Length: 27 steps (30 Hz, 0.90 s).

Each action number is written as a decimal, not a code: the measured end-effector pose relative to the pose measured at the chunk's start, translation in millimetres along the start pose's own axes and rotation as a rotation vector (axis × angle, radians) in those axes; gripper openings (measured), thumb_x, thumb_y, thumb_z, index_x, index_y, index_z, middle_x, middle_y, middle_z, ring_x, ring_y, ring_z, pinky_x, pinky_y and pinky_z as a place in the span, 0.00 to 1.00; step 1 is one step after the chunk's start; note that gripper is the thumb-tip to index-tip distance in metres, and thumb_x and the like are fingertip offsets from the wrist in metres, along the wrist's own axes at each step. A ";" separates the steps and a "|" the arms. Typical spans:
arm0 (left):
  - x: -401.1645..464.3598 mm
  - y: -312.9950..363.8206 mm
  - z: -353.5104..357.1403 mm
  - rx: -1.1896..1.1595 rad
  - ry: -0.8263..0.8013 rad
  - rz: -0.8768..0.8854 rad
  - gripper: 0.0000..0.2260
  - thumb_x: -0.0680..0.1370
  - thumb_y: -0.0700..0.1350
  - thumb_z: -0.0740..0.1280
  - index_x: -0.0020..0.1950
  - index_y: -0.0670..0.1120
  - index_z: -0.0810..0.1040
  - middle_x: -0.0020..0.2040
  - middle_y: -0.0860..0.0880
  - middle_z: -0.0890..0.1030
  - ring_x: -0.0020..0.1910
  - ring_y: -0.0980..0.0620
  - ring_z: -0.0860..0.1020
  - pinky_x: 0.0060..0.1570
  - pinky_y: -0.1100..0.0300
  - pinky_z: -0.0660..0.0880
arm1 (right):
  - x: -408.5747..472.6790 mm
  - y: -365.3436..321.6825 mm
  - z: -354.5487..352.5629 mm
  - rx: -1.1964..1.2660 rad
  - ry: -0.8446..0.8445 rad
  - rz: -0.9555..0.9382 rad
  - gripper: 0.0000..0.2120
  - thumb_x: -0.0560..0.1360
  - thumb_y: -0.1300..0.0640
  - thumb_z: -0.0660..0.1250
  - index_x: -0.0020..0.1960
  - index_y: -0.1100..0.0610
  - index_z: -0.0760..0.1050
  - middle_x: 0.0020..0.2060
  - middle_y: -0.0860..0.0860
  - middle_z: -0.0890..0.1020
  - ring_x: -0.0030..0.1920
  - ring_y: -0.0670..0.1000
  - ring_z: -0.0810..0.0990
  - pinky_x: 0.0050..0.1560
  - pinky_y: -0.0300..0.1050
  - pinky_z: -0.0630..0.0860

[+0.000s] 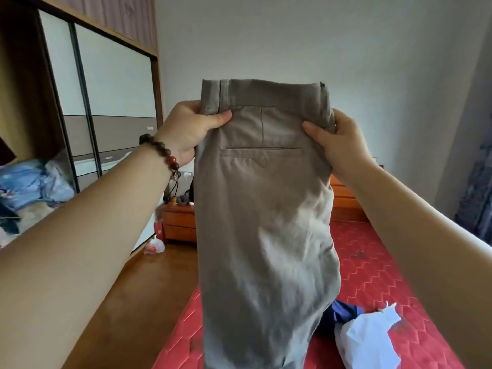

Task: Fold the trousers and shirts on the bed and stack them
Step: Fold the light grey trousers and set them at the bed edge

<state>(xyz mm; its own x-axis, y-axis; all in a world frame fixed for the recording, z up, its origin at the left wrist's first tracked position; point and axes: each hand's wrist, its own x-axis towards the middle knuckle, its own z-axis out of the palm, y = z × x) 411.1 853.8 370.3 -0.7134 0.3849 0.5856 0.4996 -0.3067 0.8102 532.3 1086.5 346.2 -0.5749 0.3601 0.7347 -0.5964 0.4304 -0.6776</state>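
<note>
both hands up: the left hand (186,129) and right hand (343,142) each pinch the waistband sides of the grey trousers (263,209), thumbs in front, legs hanging over the red bed (372,262). a white shirt (367,339) lies crumpled near the bed's near edge, on a blue garment (343,311).

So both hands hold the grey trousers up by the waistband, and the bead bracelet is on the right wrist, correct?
Not quite: the head view shows the bead bracelet on the left wrist. The left hand and right hand do hold the grey trousers up by the waistband.
</note>
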 end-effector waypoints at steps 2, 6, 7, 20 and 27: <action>-1.5 3.8 -7.8 -0.021 0.070 0.038 0.04 0.72 0.39 0.74 0.45 0.47 0.84 0.44 0.48 0.86 0.48 0.49 0.84 0.49 0.56 0.80 | -10.2 -0.1 8.7 0.024 -0.114 0.087 0.14 0.66 0.48 0.78 0.49 0.47 0.79 0.47 0.47 0.85 0.50 0.49 0.84 0.49 0.45 0.81; -3.7 5.9 -33.0 -0.041 0.130 0.067 0.04 0.72 0.40 0.74 0.41 0.49 0.84 0.41 0.51 0.86 0.46 0.50 0.84 0.47 0.56 0.80 | -57.0 28.5 10.1 -0.176 -0.506 0.425 0.19 0.60 0.52 0.81 0.49 0.52 0.83 0.49 0.51 0.85 0.51 0.53 0.84 0.49 0.47 0.82; -5.3 5.8 -41.0 -0.031 0.131 0.063 0.04 0.72 0.40 0.74 0.41 0.49 0.84 0.42 0.51 0.86 0.47 0.50 0.84 0.49 0.55 0.80 | -66.0 34.5 10.5 -0.204 -0.464 0.420 0.16 0.63 0.55 0.80 0.49 0.52 0.83 0.48 0.52 0.85 0.51 0.54 0.84 0.51 0.50 0.81; -42.1 20.1 -140.4 -0.022 0.168 0.092 0.05 0.72 0.42 0.75 0.44 0.51 0.83 0.44 0.53 0.85 0.47 0.54 0.83 0.47 0.62 0.79 | -171.1 46.4 82.9 -0.367 -0.411 0.522 0.05 0.70 0.59 0.75 0.46 0.53 0.83 0.39 0.48 0.86 0.37 0.46 0.83 0.36 0.38 0.78; -65.2 20.7 -165.4 -0.150 0.092 0.021 0.04 0.74 0.38 0.72 0.46 0.47 0.82 0.43 0.52 0.85 0.45 0.54 0.83 0.43 0.62 0.79 | -146.2 -32.6 133.4 -0.179 -0.438 0.482 0.16 0.66 0.47 0.76 0.49 0.53 0.80 0.42 0.48 0.86 0.42 0.46 0.84 0.40 0.39 0.79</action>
<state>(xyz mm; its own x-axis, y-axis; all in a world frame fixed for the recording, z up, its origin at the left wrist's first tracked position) 386.7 678.4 344.5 -0.7488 0.2978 0.5921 0.4411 -0.4429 0.7806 561.0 909.4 256.5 -0.9500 0.1937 0.2449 -0.1359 0.4497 -0.8828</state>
